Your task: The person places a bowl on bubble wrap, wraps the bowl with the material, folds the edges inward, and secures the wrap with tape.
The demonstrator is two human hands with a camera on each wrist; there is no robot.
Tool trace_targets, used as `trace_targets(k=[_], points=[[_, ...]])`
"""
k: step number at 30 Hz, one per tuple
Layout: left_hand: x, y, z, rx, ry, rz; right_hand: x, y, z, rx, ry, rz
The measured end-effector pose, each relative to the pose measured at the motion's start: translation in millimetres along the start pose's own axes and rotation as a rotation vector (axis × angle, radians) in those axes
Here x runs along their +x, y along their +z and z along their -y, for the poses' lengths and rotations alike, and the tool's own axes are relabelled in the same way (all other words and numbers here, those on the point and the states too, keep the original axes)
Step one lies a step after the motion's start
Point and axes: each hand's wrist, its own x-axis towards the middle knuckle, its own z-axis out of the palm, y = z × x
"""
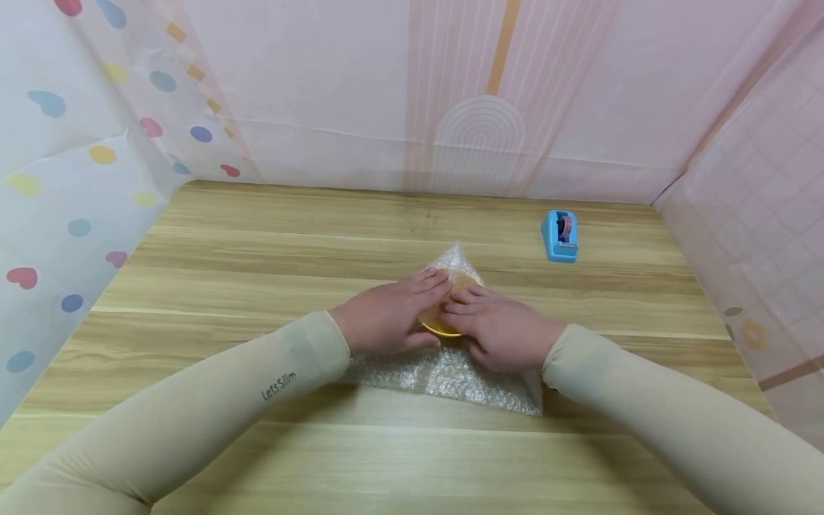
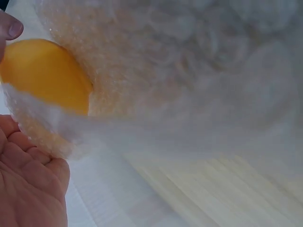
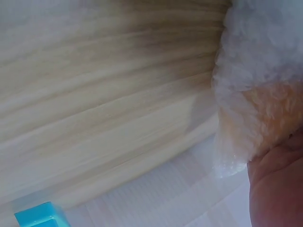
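A round yellow dish, partly covered by bubble wrap, lies in the middle of the wooden table. One wrap corner points to the back and a wide edge spreads toward the front. My left hand rests on the left side of the dish and wrap, fingers straight. From the other side my right hand presses the wrapped top with extended fingers. In the left wrist view, the smooth yellow surface shows between layers of wrap. The right wrist view has the wrap against the right hand.
A blue tape dispenser with a roll in it stands at the back right of the table. Patterned cloth walls enclose the table at the back and on both sides.
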Motion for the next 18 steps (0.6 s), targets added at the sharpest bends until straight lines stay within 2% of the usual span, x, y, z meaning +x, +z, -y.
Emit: trace_targets(k=[4,11,14,18], points=[[-1.2,-1.9,1.4,-0.061,0.008,-0.006,1.1,0.1,-0.1,-0.004,-0.009,-0.002],[-5.4,-4.6,4.9,-0.064,0.046,-0.006,1.9,-4.6,2.4,-0.019,-0.008,0.030],[-8.1,-5.4,8.4,-0.093,0.028,-0.029,2.2,-6.9,3.4,-0.022,-0.013,0.031],[-13.6,-8.7,15.8,-0.140,-0.044,-0.066,2.6,-7.4,2.7,-0.035,-0.017,0.033]])
